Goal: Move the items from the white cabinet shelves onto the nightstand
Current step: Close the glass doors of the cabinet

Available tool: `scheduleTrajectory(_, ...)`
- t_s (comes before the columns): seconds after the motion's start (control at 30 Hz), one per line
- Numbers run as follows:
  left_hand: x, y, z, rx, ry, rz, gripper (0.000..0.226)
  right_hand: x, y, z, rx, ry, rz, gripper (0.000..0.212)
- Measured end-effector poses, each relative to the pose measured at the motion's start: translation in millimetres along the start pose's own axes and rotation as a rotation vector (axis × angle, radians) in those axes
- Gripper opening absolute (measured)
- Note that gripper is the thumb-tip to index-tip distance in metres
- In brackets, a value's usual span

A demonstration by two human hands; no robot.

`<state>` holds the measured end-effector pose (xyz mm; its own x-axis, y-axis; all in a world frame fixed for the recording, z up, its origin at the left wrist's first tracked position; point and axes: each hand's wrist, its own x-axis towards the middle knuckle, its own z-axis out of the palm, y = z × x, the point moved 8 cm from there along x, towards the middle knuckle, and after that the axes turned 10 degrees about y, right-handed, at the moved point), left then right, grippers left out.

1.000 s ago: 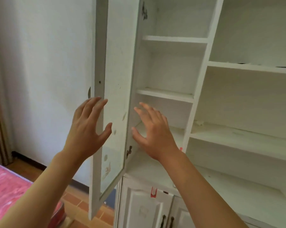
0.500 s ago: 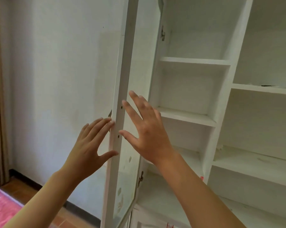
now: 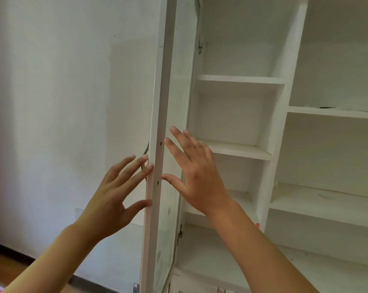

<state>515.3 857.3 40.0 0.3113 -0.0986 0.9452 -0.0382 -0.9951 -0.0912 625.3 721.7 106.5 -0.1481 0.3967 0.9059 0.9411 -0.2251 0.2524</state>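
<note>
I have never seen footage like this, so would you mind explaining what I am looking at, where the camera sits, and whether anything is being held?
There is no machine here: a person wears a wide-angle camera on the head, which looks forward and down at their own two bare hands. In front stands a white cabinet with its narrow door swung open, seen almost edge-on. The left hand reaches to the door's outer side, its fingertips and thumb at the door's edge. The right hand is spread open on the inner side, before the shelves. Neither hand holds anything. The shelves in view look bare, apart from a thin dark strip at the back of one on the right, too small to identify.
</note>
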Motion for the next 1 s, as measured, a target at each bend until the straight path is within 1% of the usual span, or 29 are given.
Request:
scheduleTrajectory(0.23, 5, 28, 19, -0.060, 0.038, 0.021, 0.081, -16, 13, -19, -0.029, 0.013, -0.016, 0.081)
scheduleTrajectory(0.43, 23, 71, 53, -0.142, 0.048, 0.065, 0.083, -42, 51, -46, -0.085, 0.022, 0.040, 0.078)
scheduleTrajectory(0.63, 41, 108, 103, -0.173, 0.019, 0.095, 0.089, -64, 92, -86, -0.169, 0.019, 0.039, 0.086)
scheduleTrajectory(0.83, 60, 142, 154, -0.135, -0.008, 0.145, 0.087, -82, 134, -110, -0.249, 0.008, 0.024, 0.082)
scheduleTrajectory(1.0, 73, 161, 192, -0.104, -0.056, 0.189, 0.085, -100, 171, -114, -0.301, -0.038, 0.060, 0.080)
